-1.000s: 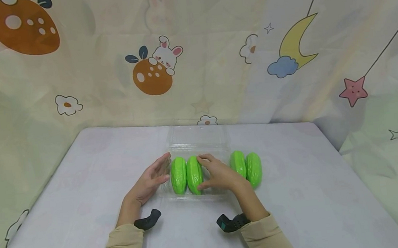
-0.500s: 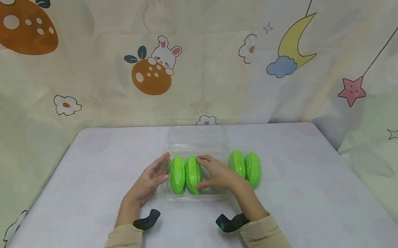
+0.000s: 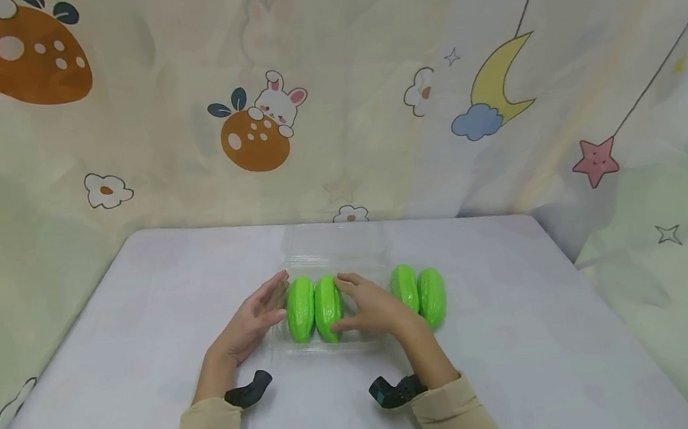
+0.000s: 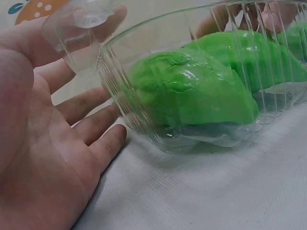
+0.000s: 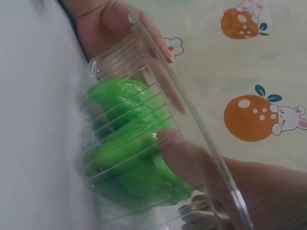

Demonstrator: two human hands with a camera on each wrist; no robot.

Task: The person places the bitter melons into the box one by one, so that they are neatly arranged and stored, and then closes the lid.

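Note:
Two bright green, long, bumpy vegetable shapes lie side by side in a clear plastic box point(image 4: 158, 26): a left one point(image 3: 301, 310) and a right one point(image 3: 327, 303). My right hand point(image 3: 374, 307) reaches into the box and grips the right one, thumb at its near end and fingers at its far end. In the right wrist view the thumb point(image 5: 180, 155) presses against the green surface. My left hand point(image 3: 245, 330) rests at the box's left wall, palm facing it, fingers extended and holding nothing. The left wrist view shows its fingertips right beside the ribbed wall.
Two more green vegetable shapes, one point(image 3: 404, 285) partly behind my right hand and another point(image 3: 432, 297), lie on the white table point(image 3: 520, 336) right of the box. The box's clear lid point(image 3: 334, 238) lies open toward the back. A printed cloth point(image 3: 362, 149) hangs behind the table.
The head view has shifted slightly, so everything sits a little lower and farther left. Both hands and the green vegetable shapes keep their places relative to the box.

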